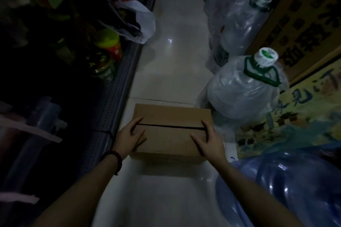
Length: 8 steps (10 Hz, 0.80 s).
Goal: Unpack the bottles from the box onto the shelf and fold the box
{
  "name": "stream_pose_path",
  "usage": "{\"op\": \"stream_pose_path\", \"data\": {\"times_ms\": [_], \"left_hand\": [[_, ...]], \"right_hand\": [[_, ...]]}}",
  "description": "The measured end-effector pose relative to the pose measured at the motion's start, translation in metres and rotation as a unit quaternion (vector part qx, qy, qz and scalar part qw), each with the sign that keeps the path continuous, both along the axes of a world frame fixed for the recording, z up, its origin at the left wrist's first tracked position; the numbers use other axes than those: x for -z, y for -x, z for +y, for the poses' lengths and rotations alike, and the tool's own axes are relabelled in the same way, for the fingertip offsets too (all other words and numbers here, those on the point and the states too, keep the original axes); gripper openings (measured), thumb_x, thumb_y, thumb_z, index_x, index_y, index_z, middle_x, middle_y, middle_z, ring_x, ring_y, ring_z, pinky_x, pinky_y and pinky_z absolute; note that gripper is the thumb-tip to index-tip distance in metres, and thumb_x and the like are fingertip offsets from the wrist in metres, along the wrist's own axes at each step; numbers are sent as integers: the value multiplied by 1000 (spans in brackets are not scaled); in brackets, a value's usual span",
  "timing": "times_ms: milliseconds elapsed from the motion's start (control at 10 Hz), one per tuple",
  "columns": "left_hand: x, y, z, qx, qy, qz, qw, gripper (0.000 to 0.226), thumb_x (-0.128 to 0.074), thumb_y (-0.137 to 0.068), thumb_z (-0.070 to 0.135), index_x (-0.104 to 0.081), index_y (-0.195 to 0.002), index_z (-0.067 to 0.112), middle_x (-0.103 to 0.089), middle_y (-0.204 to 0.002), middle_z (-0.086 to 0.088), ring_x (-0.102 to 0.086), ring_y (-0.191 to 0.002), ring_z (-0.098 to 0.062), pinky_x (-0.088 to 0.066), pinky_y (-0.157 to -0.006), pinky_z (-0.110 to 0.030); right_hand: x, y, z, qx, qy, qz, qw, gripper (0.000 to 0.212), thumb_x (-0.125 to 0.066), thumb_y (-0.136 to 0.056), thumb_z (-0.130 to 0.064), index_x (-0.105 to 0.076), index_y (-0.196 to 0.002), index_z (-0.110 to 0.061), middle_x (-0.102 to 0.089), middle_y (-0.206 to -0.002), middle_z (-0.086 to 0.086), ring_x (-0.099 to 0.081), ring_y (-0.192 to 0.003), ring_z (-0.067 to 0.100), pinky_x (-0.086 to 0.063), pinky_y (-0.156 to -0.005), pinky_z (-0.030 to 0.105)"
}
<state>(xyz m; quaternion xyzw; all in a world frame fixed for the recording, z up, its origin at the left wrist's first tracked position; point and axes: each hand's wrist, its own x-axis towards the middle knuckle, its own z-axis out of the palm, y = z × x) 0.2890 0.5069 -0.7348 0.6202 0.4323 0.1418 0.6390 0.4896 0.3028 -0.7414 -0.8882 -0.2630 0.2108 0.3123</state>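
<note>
I see the cardboard box point(171, 131) closed on the aisle floor point(171, 61) beside the shelf point(118, 86). My left hand point(130, 135) and right hand point(210, 141) rest on its top flaps, fingers straight, gripping nothing.

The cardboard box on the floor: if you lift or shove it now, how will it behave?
The cardboard box looks stiff: its walls stand square and its flaps lie flat. It is probably heavy if the bottles are inside. On the glossy floor it should slide, not tip, with the left hand and right hand on top.
</note>
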Motion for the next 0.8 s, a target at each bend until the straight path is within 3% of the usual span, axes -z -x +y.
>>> {"op": "stream_pose_path", "data": {"times_ms": [200,300,500,600,700,800], "left_hand": [[63,6,-1,-13,14,-3,1000,46,-60,-90,11,-51,-134,25,-41,-141,3,-57,-109,-12,-57,-80,-24],[87,9,1,-3,0,-4,1000,46,-60,-90,12,-52,-132,29,-42,-142,3,-57,-108,-10,-57,-81,-25],[112,13,3,19,-58,18,998,46,-60,-90,12,-50,-131,30,-40,-144,1,-56,-114,-20,-58,-81,-28],[110,9,1,33,-125,72,989,44,-58,-92,16,-48,-133,28,-38,-143,-6,-54,-115,-24,-58,-83,-34],[92,-1,-1,44,-209,194,958,44,-52,-94,22,-44,-138,23,-18,-154,-12,-34,-134,-32,-40,-107,-41],[52,-14,-1,58,-249,243,936,37,-51,-94,21,-52,-129,9,-35,-145,-17,-41,-129,-32,-38,-104,-34]], "right_hand": [[69,1,3,-7,0,9,1000,72,-53,-75,-72,-27,-137,-48,-46,-139,-1,-50,-121,22,-49,-93,46],[98,6,3,-6,3,-2,1000,73,-49,-72,-78,-24,-136,-52,-45,-140,-3,-50,-121,21,-49,-92,43],[121,12,4,11,0,-17,1000,73,-48,-73,-79,-20,-135,-56,-39,-140,-1,-49,-119,19,-44,-85,36],[115,12,5,9,3,-3,1000,73,-54,-76,-70,-25,-139,-48,-36,-144,2,-44,-125,23,-45,-94,41],[97,9,9,-4,19,-37,999,71,-61,-80,-58,-33,-141,-35,-28,-150,6,-34,-133,29,-40,-104,47],[61,7,12,1,27,-28,999,64,-64,-82,-47,-43,-137,-21,-35,-146,8,-39,-130,28,-40,-105,46]]}}
